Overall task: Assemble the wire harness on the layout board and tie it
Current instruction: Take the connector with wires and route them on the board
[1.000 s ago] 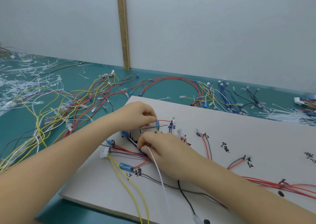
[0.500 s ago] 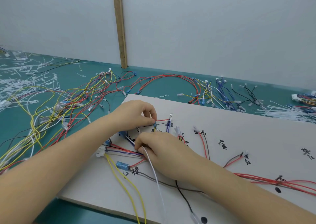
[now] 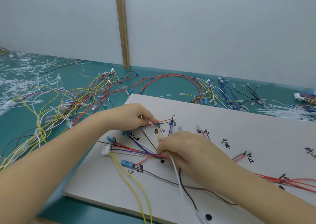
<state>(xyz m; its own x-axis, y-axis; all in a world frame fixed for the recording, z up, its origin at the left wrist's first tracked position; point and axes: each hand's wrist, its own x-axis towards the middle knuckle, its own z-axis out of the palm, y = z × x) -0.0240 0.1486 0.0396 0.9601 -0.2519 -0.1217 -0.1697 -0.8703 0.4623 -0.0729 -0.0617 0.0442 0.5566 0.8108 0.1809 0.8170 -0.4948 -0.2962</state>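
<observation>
Since the earlier frame, right hand [image 3: 186, 151] has drawn back from the left, toward the near right across the layout board [image 3: 239, 133], exposing white, black and blue leads fanned out between the two hands. Left hand [image 3: 136, 116] unchanged in place.

Left hand: fingers curled, thumb and fingertips pinching a red wire [image 3: 165, 121] next to a small blue terminal [image 3: 158, 124]. The red wire runs roughly left to right along the board, up to a metal pin [image 3: 173, 115] standing at its right end.

Right hand: fingers curled down onto the wire bundle [image 3: 136, 151], gripping it together with a white cable tie [image 3: 177, 174] whose tail trails toward the near edge.

Bundle long axis: left to right, from the white connector [image 3: 104, 151] at its left end into the right hand. Two yellow wires [image 3: 130, 184] leave the connector toward the near edge.

Writing: handwritten black characters beside several wire ends on the board; too blurred to read.

Board lies on the teal surface [image 3: 51, 163], with loose wires [image 3: 68, 100] piled to the left and beyond it.
</observation>
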